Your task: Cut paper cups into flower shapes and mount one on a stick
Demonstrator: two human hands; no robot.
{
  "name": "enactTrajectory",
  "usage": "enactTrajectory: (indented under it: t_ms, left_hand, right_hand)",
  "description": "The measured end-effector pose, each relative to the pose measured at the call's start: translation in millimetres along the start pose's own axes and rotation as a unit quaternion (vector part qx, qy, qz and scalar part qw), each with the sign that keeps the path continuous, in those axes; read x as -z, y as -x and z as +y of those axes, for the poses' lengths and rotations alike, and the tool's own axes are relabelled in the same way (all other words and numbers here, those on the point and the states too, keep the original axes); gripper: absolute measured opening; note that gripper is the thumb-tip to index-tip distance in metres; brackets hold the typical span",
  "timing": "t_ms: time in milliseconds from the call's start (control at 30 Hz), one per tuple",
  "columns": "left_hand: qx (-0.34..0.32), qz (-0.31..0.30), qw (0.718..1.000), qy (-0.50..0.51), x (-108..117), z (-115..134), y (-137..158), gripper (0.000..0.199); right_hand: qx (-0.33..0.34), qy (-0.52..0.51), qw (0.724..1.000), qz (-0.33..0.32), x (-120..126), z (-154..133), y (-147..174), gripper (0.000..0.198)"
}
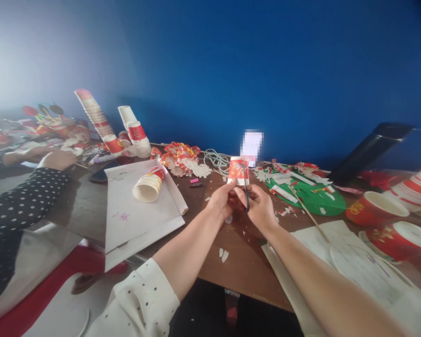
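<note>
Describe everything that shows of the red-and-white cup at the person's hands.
The cup looks like paper: red with pale yellowish patterning, white along its lower edge. It stands nearly vertical over the brown table, the left hand holding it at the bottom. Dark scissors in the right hand cross its right side; any cut is too small to make out.

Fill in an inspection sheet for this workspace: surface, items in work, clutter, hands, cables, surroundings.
Surface: brown table, white paper scraps on its near part.
Items in work: red-and-white paper cup; dark-handled scissors at the cup.
Clutter: leaning cup stack; green sheet strewn with offcuts.
Hands: left hand holds the cup; right hand holds the scissors.
Cables: pale coiled cord near the wall.
Surroundings: blue wall behind; another person's hand at left.
</note>
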State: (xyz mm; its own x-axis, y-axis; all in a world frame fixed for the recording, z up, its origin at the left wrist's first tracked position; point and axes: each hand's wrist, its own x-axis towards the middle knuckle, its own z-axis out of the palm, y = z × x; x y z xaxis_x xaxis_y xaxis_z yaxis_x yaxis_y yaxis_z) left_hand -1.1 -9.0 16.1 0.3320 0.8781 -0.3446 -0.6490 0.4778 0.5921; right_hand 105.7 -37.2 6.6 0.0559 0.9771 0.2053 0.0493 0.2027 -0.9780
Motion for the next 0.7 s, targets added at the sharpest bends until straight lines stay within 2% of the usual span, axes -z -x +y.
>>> enactTrajectory:
  t_ms: [167,400,533,700]
  left_hand:
    - [-0.011,-0.002,1.000,0.013,-1.1,0.5,0.7,0.033]
    - [-0.014,-0.003,1.000,0.000,-2.0,-0.9,1.1,0.035]
    - [-0.010,-0.017,1.000,0.020,0.9,-1.5,-3.3,0.033]
    - [-0.032,0.011,0.998,0.056,3.1,0.3,-5.3,0.026]
  right_hand:
    - [-0.011,0.004,1.000,-0.001,-0.8,-4.4,1.4,0.044]
    - [-0.062,0.040,0.997,0.036,-1.9,-19.8,2.6,0.047]
    - [-0.052,0.049,0.997,0.038,-1.0,-22.2,2.4,0.043]
    - [-0.039,0.042,0.998,0.014,3.3,-16.9,0.7,0.043]
